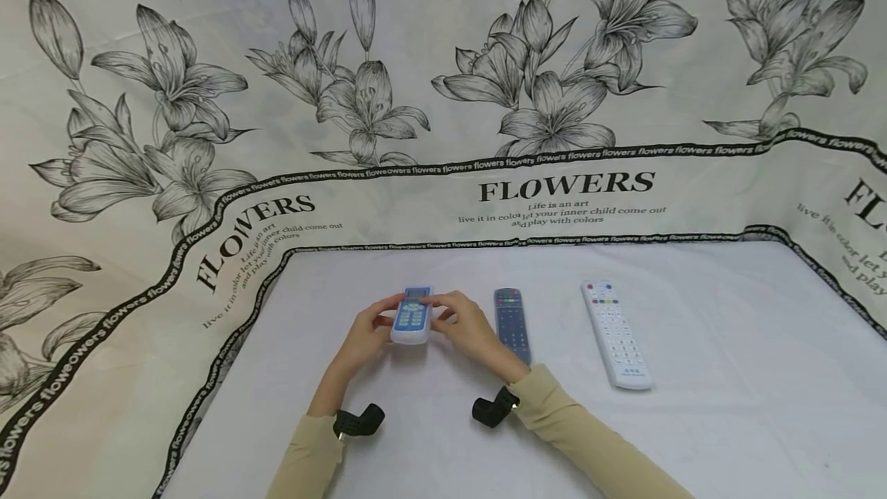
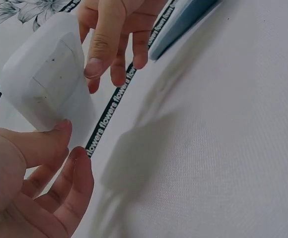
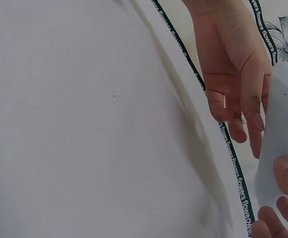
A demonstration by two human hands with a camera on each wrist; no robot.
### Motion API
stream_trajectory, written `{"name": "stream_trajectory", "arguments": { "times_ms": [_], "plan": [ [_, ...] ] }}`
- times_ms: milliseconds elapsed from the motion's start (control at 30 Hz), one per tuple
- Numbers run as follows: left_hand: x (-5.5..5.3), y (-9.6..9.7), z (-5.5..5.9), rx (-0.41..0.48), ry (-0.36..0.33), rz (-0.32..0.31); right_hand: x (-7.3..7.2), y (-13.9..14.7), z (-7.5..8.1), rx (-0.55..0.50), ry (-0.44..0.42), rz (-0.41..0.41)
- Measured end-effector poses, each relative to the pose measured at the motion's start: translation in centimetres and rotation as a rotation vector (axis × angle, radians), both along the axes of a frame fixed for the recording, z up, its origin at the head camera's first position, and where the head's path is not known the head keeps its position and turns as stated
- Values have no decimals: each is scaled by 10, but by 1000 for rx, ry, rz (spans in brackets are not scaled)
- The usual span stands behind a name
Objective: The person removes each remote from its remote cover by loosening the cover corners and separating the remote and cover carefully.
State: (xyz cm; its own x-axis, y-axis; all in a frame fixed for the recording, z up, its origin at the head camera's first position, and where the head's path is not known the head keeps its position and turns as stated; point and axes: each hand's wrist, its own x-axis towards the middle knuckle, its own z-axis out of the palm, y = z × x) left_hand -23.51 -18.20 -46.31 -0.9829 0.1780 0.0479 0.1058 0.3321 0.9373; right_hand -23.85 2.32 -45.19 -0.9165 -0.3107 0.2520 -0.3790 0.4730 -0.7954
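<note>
Both hands hold a short white remote control (image 1: 413, 316) with a blue front, a small screen and buttons, raised over the white table. My left hand (image 1: 366, 337) grips its left side. From the right, my right hand (image 1: 470, 329) grips the opposite side, its index finger reaching the front near the screen. In the left wrist view, the plain white back of the remote (image 2: 54, 74) faces the camera, with the left thumb (image 2: 59, 128) against it. The right wrist view shows the right thumb (image 3: 285, 173) on that same back.
A dark blue remote (image 1: 511, 318) lies just right of my right hand, partly covered by that forearm. Farther right lies a long white remote (image 1: 617, 333). A flower-printed cloth (image 1: 388, 210) rises behind the table (image 1: 707, 414). Each wrist carries a black camera mount (image 1: 359, 420).
</note>
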Motion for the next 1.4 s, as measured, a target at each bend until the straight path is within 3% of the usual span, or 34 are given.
{"name": "stream_trajectory", "arguments": {
  "times_ms": [500,1033,1400],
  "plan": [
    [8,4,7,-17,122,52,-1,3,4,-99,101,-18],
    [11,8,12,-33,127,119,0,-2,13,-184,18,-63],
    [12,9,16,-61,130,164,-1,-5,15,-191,-27,-36]
  ]
}}
